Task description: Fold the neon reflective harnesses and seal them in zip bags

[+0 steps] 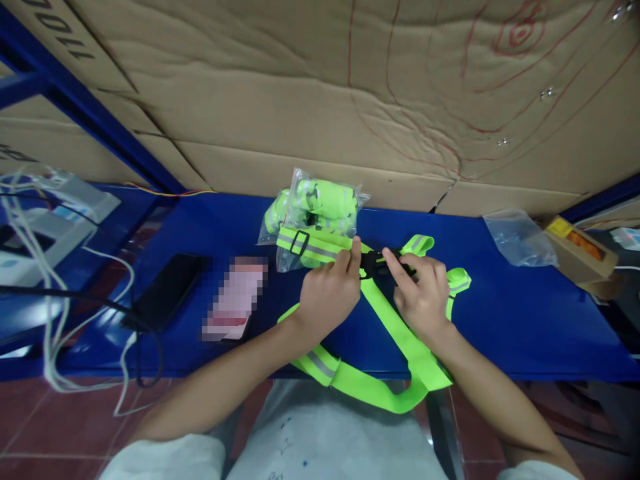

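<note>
A neon-yellow reflective strap harness with grey stripes lies across the blue table, and one loop hangs over the front edge. At its middle is a black plastic buckle. My left hand grips the strap at the buckle's left side, index finger pointing up. My right hand closes on the buckle's right side with its index finger stretched along it. The fingertips underneath are hidden. A black slider sits on the strap left of my left hand. Just behind are clear bags holding folded neon harnesses.
To the left lie a pixelated phone, a black power bank or phone and white cables. On the right are a clear plastic bag and a small cardboard box. A cardboard wall stands behind the table.
</note>
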A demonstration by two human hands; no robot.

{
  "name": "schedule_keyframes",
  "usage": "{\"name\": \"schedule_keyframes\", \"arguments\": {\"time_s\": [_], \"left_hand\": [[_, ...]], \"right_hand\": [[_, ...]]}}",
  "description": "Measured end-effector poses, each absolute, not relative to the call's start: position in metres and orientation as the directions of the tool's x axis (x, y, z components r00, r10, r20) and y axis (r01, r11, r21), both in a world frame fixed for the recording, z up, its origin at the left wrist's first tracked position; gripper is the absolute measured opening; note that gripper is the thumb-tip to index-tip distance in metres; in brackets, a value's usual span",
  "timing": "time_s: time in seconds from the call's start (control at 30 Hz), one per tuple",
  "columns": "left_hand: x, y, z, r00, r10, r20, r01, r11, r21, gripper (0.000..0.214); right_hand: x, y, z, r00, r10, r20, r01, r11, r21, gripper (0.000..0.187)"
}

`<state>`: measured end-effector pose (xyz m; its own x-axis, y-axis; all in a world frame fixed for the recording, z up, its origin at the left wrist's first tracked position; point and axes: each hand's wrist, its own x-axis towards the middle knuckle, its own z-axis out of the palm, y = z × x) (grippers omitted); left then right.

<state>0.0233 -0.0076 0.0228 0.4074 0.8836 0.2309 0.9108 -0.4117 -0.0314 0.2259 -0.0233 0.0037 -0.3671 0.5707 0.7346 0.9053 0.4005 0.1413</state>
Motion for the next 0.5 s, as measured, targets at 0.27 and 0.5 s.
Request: {"name": "schedule_keyframes", "arguments": {"time_s": [0.27, 0.5], "left_hand": [[0.031, -0.010, 0.008, 0.476, 0.854, 0.210, 0.877, -0.480, -0.034, 0.056], [0.037, -0.015, 0.001, 0.559, 0.795, 0.234, 0.827, -0.555, -0.088, 0.046]], "right_hand": [[0.221, -0.021, -0.010, -0.374, 0.661, 0.651, 0.911, 0.395, 0.122, 0.066], [0.212, -0.024, -0.015, -0.450, 0.693, 0.562, 0.870, 0.482, 0.103, 0.055]]}}
